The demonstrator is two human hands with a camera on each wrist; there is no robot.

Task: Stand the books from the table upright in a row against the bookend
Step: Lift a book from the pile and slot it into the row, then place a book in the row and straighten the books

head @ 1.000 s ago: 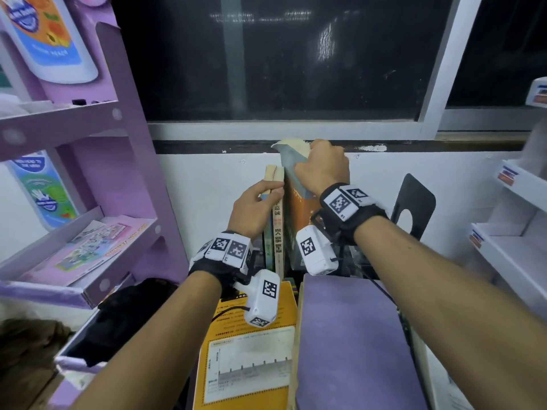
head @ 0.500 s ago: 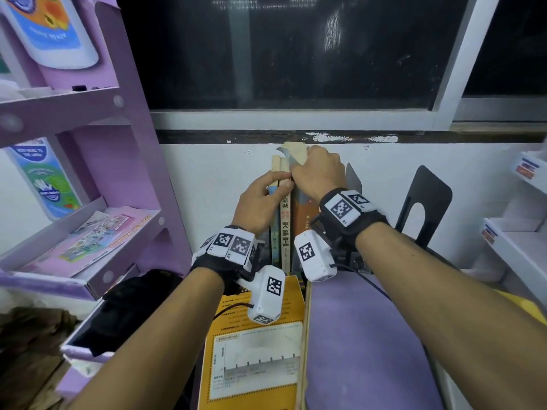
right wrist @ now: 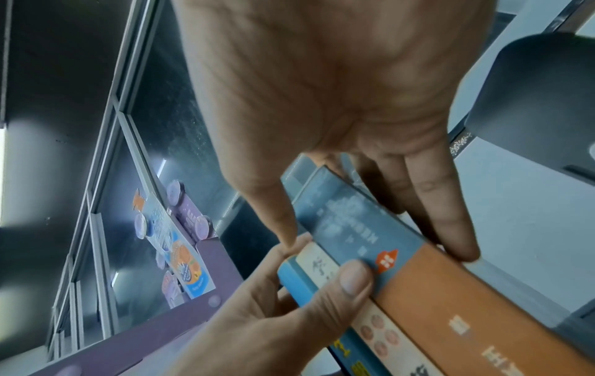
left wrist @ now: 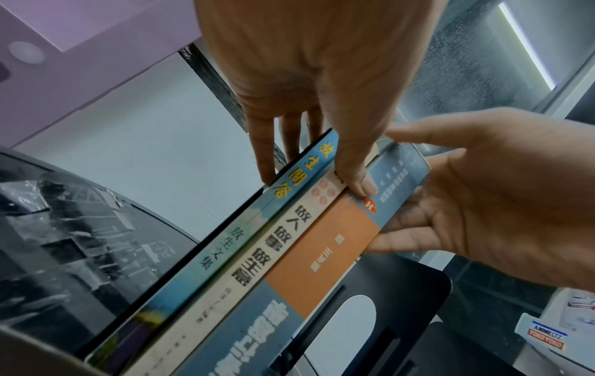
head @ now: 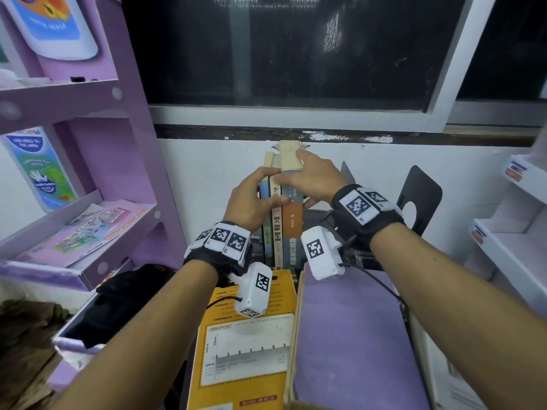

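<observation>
Left of both hands stands a lilac cardboard display shelf [head: 88, 119]. The left hand [head: 251, 199] clasps the row from its outer side: fingers against the thin blue-spined paperback [head: 263, 190], thumb laid across the cream-spined paperback [head: 276, 232] beside it. Between the hands, all three books stand upright, spines touching. The right hand [head: 310, 182] holds the taller blue-and-orange-spined paperback [head: 292, 223], thumb at its left edge and fingers down its far cover. Just right of that hand rises a black metal bookend [head: 420, 196] with an arched cutout. Below the wrists, a yellow softcover book [head: 245, 344] lies flat on the counter, a purple flat book [head: 349, 344] beside it.
</observation>
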